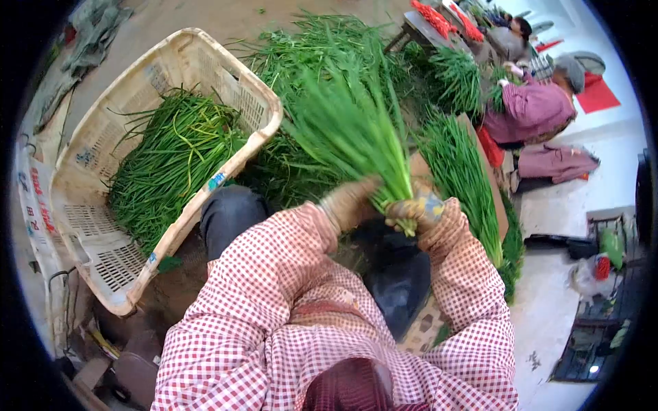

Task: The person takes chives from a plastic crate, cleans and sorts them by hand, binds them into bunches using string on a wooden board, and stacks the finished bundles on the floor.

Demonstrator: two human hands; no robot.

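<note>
A bunch of long green chives (pixel 356 130) fans away from me above my knees, its leaf tips blurred by motion. My right hand (pixel 419 209), in a stained blue-and-yellow glove, is closed around the pale stem ends. Beside the stems, my left hand (pixel 353 202) is smeared by motion; its fingers cannot be made out, nor whether it touches the bunch. To the left stands a tilted, off-white plastic basket (pixel 192 188) with a heap of chives (pixel 178 154) inside. More chives (pixel 466 181) lie in a row close by on the right.
Loose greens (pixel 308 51) cover the floor ahead. A co-worker in a pink top (pixel 534 109) sits at the upper right near more greens; another person (pixel 510 41) is farther back. A low table (pixel 433 31) bears red ties. My dark knees (pixel 233 212) show beneath my arms.
</note>
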